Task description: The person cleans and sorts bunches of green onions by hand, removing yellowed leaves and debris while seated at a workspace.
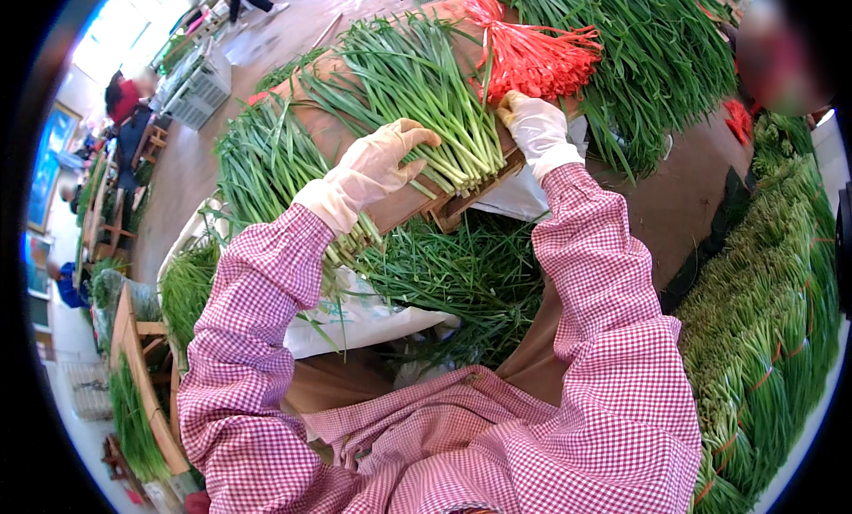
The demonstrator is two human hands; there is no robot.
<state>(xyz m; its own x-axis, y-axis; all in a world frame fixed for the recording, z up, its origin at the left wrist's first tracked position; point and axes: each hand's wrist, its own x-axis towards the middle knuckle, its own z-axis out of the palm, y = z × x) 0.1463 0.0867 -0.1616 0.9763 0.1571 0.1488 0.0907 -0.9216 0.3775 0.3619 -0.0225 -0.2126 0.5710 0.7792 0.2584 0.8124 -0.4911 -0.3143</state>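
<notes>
Left hand (pixel 377 163): gloved, fingers parted, at the left side of the green stalk bundle (pixel 444 114), which lies on the counter (pixel 401 208). Right hand (pixel 537 128): gloved, fingers curled at the red strips (pixel 541 61) beside the bundle; can't tell if any are pinched.

Looks down and forward from the head through a wide fisheye, close above the checked sleeves (pixel 612 274), reaching to a distant bright window (pixel 115 26)

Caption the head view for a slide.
Gloved left hand at a pile of garlic chives; gloved right hand at a bunch of red plastic strips.
</notes>
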